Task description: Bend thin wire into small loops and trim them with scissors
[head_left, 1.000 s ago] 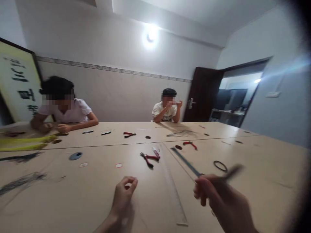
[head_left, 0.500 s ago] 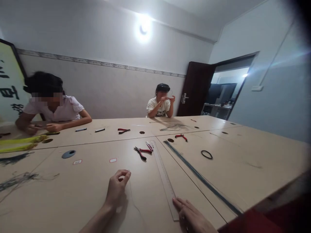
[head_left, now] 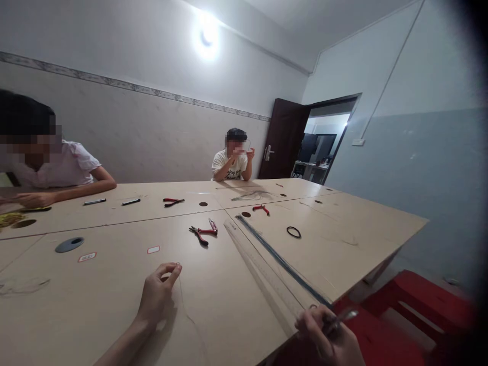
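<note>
Inside the left grip [head_left: 156,295] — thin wire [head_left: 182,297]

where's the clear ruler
In the head view, the clear ruler lies on the table, near end by the right hand, beside the dark wire bundle.

A single lamp [head_left: 207,35] high on the wall blooms into white glare, while the pale table [head_left: 343,254] sits in even, slightly dim light. The left hand [head_left: 158,295] throws a soft shadow (faint, but there). The right hand [head_left: 328,333] is blurred, and the wide lens bends the room's straight lines and blackens the right edge.
</note>
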Available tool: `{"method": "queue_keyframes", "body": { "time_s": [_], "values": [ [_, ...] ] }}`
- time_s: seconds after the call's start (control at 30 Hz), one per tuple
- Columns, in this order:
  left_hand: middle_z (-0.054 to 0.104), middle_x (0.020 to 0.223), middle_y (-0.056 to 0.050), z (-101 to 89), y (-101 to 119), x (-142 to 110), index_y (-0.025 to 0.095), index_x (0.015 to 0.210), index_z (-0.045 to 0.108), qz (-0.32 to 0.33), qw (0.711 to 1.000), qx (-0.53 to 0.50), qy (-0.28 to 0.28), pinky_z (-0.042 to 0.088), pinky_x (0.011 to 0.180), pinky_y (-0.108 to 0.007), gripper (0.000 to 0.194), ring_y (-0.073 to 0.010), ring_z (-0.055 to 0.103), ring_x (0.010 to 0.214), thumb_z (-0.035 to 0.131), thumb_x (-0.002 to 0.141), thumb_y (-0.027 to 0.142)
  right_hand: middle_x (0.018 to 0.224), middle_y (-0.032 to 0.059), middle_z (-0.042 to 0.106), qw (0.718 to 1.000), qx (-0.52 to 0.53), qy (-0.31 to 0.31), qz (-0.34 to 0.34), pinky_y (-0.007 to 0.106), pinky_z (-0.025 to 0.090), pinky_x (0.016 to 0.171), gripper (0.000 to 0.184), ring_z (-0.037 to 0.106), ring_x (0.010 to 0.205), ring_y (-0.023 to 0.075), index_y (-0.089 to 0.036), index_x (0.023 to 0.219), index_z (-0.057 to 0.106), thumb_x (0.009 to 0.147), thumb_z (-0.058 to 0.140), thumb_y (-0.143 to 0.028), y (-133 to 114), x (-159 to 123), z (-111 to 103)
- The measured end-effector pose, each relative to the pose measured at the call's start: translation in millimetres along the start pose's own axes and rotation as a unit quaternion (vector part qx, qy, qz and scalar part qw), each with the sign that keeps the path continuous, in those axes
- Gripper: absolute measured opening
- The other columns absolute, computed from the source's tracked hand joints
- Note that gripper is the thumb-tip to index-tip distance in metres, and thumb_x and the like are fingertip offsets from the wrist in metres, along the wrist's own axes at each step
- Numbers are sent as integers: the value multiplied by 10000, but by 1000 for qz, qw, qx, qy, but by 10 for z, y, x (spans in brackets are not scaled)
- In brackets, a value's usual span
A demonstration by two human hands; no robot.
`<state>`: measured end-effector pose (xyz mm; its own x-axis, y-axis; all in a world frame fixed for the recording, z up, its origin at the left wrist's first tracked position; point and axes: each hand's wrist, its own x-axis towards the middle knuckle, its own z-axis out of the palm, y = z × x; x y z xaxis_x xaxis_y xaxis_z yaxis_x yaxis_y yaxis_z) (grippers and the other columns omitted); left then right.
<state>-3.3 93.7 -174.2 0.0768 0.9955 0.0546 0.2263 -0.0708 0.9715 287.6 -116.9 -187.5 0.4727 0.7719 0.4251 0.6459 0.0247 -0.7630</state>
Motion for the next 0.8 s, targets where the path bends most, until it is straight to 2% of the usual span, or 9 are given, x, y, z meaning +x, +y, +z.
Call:
{"method": "queue_keyframes", "body": {
  "time_s": [0.13,0.23,0.3,0.43,0.53,0.6,0.67,0.73,0.8],
  "values": [
    [671,1006,-48,-3,-3,-2,123,855,645,6,1000,3,2,491,903,-432,171,-204,629,966,617,871,291,579,2,613,993,27,28,107,224,455,387,405,563,380,133,-217,646,445,868,450,-556,3,172,144],
    [670,1004,-49,-1,-18,4,123,861,643,8,1000,4,1,497,888,-430,187,-202,633,944,616,871,308,470,-34,540,991,10,20,130,237,380,348,400,458,299,119,-227,629,424,828,449,-573,61,250,216],
    [671,1000,-50,1,-28,9,123,859,643,13,1000,3,1,497,889,-431,180,-201,632,950,619,870,301,434,-27,534,992,-22,12,123,253,395,384,394,493,335,146,-226,600,461,780,494,-575,91,282,181],
    [675,975,-44,7,-44,15,123,826,642,22,1000,-3,4,494,899,-430,159,-202,630,966,624,866,276,655,68,700,989,-117,31,85,313,488,529,375,681,621,270,-204,809,652,751,580,-567,43,271,-51],
    [679,947,-37,11,-49,11,123,818,644,22,1000,-10,0,505,873,-418,172,-192,641,910,629,862,288,816,97,732,986,-157,40,32,319,517,565,381,706,705,276,-218,962,645,842,521,-558,-28,202,-143],
    [680,947,-39,10,-48,4,124,826,646,22,1000,-15,-2,512,856,-412,187,-187,643,887,633,860,307,950,114,729,988,-150,8,-31,306,551,632,410,716,785,252,-221,995,634,891,442,-568,-22,166,-81],
    [679,958,-44,8,-44,-3,124,832,647,24,999,-21,-1,515,849,-409,199,-191,642,905,633,858,321,1106,136,695,985,-133,-38,-100,313,559,786,472,680,999,255,-211,966,642,911,373,-594,49,156,55],
    [680,955,-46,7,-39,-8,124,825,646,27,999,-25,4,518,844,-407,195,-194,642,919,638,855,317,1154,137,680,978,-123,-73,-149,359,500,951,501,589,1167,267,-201,935,651,917,352,-603,160,168,205],
    [684,938,-42,8,-33,-8,124,813,645,31,999,-27,8,520,840,-403,178,-192,645,912,639,855,297,1103,133,701,974,-122,-86,-168,423,416,1048,461,559,1203,274,-187,980,647,929,380,-559,267,190,322]
  ]
}}
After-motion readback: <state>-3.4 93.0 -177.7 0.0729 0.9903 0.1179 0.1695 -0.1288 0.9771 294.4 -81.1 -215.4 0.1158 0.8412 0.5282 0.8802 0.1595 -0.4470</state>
